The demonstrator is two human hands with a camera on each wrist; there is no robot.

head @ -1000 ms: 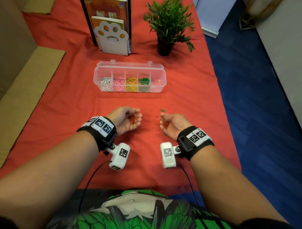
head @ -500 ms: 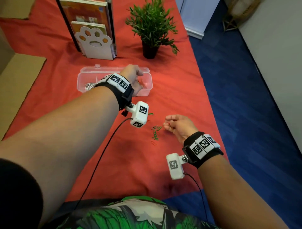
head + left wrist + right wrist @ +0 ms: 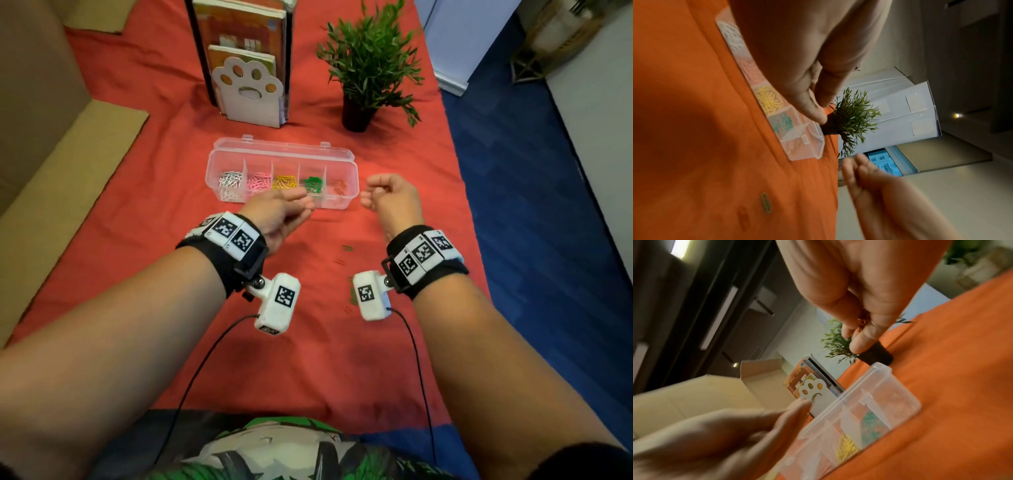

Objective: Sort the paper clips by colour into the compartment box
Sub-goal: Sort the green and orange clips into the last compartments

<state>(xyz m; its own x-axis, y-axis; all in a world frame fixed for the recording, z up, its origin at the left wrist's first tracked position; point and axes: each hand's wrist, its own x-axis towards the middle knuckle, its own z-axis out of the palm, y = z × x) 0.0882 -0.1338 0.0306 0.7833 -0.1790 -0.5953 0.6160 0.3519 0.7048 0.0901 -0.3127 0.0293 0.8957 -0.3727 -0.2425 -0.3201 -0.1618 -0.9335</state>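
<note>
right hand (image 3: 390, 198) with orange clips (image 3: 862, 322) beside compartment box (image 3: 282, 152)

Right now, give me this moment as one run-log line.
left hand: open, beside compartment box | right hand: holds orange clips, beside box's orange end | loose green clip on red cloth

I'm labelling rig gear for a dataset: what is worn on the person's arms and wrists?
Both forearms are bare, with dark sleeve edges near the elbows. Each wrist carries a black fabric wrist strap topped by white tiles printed with black square codes. A white boxy wrist camera, also code-marked, hangs from each strap, trailing a thin black cable.
</note>
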